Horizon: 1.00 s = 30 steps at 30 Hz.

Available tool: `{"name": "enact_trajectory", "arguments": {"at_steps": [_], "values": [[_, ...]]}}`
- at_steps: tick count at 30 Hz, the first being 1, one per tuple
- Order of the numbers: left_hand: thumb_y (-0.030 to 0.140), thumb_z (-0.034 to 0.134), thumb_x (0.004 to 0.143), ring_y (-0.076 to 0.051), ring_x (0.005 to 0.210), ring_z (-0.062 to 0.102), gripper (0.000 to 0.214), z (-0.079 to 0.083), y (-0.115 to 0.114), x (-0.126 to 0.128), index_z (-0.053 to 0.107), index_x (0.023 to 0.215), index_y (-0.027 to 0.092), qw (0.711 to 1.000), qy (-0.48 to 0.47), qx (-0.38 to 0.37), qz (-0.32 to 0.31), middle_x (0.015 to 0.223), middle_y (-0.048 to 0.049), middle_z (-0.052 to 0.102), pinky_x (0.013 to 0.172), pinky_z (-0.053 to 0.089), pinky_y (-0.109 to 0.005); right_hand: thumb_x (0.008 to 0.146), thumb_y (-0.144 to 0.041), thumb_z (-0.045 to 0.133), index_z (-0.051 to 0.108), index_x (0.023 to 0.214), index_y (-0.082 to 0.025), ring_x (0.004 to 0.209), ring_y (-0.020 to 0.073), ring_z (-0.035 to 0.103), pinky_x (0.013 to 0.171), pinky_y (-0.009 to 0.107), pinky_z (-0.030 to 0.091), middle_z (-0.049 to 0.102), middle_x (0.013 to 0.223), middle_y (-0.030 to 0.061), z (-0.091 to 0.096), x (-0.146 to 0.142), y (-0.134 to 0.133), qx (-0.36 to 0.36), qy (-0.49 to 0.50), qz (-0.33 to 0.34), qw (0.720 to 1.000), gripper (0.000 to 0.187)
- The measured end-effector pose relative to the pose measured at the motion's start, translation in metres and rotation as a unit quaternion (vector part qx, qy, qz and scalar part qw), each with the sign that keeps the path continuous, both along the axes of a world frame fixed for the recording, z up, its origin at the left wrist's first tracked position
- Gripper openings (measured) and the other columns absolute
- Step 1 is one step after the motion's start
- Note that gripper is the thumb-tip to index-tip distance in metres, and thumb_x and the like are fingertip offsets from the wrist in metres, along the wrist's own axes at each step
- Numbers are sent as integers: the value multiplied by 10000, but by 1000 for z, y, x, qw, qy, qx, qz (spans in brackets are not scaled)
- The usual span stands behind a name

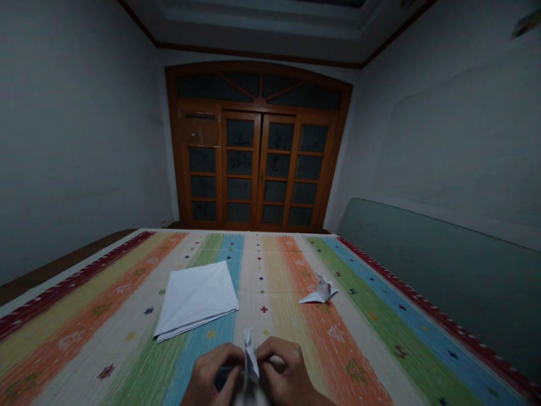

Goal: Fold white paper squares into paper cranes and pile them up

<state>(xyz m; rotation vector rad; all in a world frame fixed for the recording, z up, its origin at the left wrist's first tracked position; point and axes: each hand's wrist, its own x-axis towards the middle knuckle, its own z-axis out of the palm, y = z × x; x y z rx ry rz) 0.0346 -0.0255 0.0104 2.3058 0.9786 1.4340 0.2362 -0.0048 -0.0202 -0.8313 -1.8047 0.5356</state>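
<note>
At the bottom middle, a small white piece of folded paper [251, 361] stands upright between my two hands, its narrow tip pointing up and away from me. My left hand [215, 372] pinches it from the left with thumb and forefinger. From the right side, my right hand [284, 369] grips the same folded paper in a like pinch. The lower part of the paper is hidden by my fingers and the frame's edge. Beyond my right hand, a folded paper crane [323, 290] rests on the striped tablecloth [291, 321].
A stack of square white paper sheets [196, 299] lies left of centre on the cloth. Along the right side stands a pale green panel [422, 254]. Wooden doors with glass panes [260, 163] are behind the table's far edge, between white walls.
</note>
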Motion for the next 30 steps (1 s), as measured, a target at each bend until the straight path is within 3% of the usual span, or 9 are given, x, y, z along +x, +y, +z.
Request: {"name": "enact_trajectory", "arguments": {"at_steps": [11, 18, 25, 30], "values": [[100, 569, 853, -173, 609, 723, 172, -6, 3, 0, 662, 782, 226, 999, 20, -11, 26, 696, 4, 737, 600, 571, -203, 701, -73, 583, 734, 764, -216, 620, 200, 700, 641, 278, 532, 761, 695, 30, -6, 3, 0, 43, -37, -22, 998, 218], [101, 605, 811, -181, 639, 748, 144, -13, 2, -4, 662, 790, 230, 999, 7, 13, 38, 727, 4, 760, 632, 582, -218, 692, -75, 570, 768, 738, -216, 574, 186, 693, 586, 254, 514, 765, 659, 31, -5, 4, 1, 0, -52, -18, 998, 247], [53, 534, 717, -170, 563, 693, 193, -8, 1, -2, 623, 713, 224, 1000, 23, 8, 19, 640, 11, 696, 544, 521, -214, 604, -112, 515, 638, 679, -228, 572, 191, 648, 569, 266, 487, 685, 631, 21, -10, 0, 4, 85, -36, 68, 993, 185], [26, 506, 722, -171, 563, 675, 236, -9, 1, -1, 626, 742, 229, 1000, 25, 16, -2, 643, 9, 690, 537, 499, -218, 664, -67, 536, 687, 814, -250, 671, 218, 696, 677, 299, 542, 736, 724, 23, -22, 3, 3, 111, -23, 31, 993, 281]]}}
